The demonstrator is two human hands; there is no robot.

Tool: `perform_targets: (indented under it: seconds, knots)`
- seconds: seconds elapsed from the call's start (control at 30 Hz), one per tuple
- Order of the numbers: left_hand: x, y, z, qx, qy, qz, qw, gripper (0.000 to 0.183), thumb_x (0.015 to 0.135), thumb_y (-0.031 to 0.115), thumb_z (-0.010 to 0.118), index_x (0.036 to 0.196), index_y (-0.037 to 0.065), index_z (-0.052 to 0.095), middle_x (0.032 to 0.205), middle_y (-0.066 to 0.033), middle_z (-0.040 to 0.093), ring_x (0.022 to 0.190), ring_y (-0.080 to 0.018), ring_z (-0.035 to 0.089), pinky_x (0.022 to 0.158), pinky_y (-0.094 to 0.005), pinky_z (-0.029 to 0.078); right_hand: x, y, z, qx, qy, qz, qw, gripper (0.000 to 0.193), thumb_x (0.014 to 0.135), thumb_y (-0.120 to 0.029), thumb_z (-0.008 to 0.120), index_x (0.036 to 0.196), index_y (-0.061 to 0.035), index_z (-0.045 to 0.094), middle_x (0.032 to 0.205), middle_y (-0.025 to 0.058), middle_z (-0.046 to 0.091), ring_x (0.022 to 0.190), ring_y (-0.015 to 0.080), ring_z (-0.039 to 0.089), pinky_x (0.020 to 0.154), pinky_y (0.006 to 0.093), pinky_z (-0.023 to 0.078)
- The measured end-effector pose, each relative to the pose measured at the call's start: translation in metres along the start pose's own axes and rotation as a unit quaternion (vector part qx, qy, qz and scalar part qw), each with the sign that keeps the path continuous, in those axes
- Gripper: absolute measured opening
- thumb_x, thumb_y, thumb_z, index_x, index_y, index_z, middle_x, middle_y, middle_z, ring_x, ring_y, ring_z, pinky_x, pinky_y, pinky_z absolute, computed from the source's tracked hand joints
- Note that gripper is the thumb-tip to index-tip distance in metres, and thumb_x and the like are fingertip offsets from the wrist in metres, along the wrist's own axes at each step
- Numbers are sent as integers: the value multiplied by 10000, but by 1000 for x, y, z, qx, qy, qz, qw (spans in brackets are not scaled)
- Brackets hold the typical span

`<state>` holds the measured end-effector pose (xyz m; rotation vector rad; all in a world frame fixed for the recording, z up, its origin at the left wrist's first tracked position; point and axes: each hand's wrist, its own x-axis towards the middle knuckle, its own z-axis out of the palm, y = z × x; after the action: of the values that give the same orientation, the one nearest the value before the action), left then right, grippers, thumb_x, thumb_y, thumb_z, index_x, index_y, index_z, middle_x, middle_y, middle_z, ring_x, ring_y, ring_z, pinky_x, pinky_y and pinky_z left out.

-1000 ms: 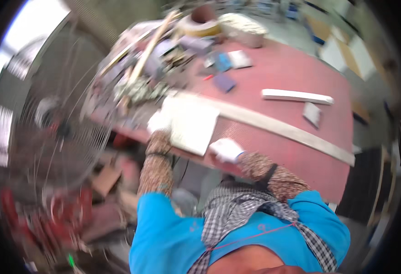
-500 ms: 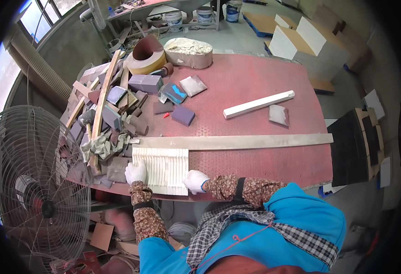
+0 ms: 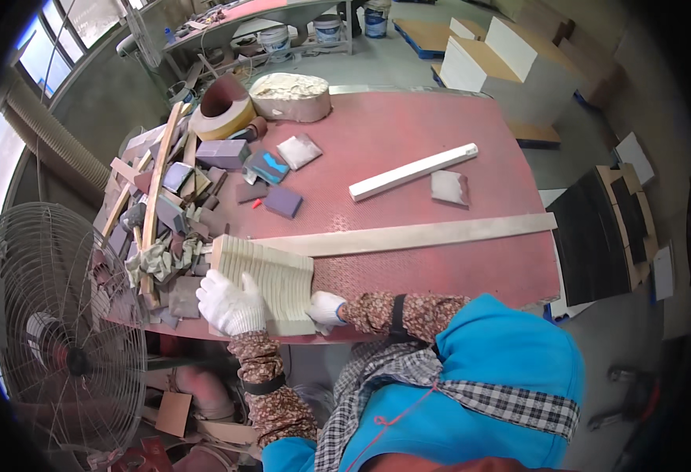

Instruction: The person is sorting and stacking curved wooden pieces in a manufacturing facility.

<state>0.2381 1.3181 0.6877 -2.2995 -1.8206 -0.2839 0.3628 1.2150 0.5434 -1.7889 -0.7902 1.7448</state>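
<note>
A row of pale, narrow strips point(image 3: 271, 271), packed side by side, stands at the table's near edge between my hands. Its left end is raised, and a tan side face shows there. My left hand point(image 3: 231, 305), in a white knit glove, grips the row's left end, with the thumb over the front and the fingers along the side. At the lower right end, my gloved right hand point(image 3: 327, 308) is closed against the strips, its fingertips partly hidden. Just behind the row lies a long pale flat bar point(image 3: 408, 236).
Sanding blocks point(image 3: 283, 202) and wood sticks point(image 3: 162, 177) crowd the table's left. Farther back sit an abrasive roll point(image 3: 223, 118) and a wrapped oval bundle point(image 3: 290, 98). A white bar point(image 3: 412, 171) and packet point(image 3: 449, 188) lie right. A large fan point(image 3: 78, 358) stands left.
The row of strips has gone from lying level to tilted, its left end lifted. My left hand has come up larger in view around that end; my right hand stays at the right end.
</note>
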Motion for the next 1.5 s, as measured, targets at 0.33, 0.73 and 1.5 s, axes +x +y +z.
perform_targets:
  seconds: [0.33,0.73,1.5]
  knots:
    - [-68,84,-46,-29,85,84,992,570,757,422,754,1091,15,536,973,-123,580,950,-299,566,764,-440,457,26,37,-74,-575,136,-304,747,162,721,-168,713,801,-31,747,802,199,704,829,346,705,788,443,577]
    - [-82,13,-44,-269,182,-30,945,520,915,418,653,1221,-2,634,1096,-192,650,1034,-388,592,909,-481,472,56,-10,-115,42,43,-149,987,476,1015,-463,408,1104,-60,645,1012,72,627,950,198,585,740,362,478]
    - [-181,-7,154,-749,-241,-448,424,349,985,331,545,1185,53,614,1152,-96,661,1059,-212,631,953,-356,487,35,-5,-102,71,11,-133,989,431,963,-378,576,1206,-26,620,1060,58,630,895,167,583,830,331,506]
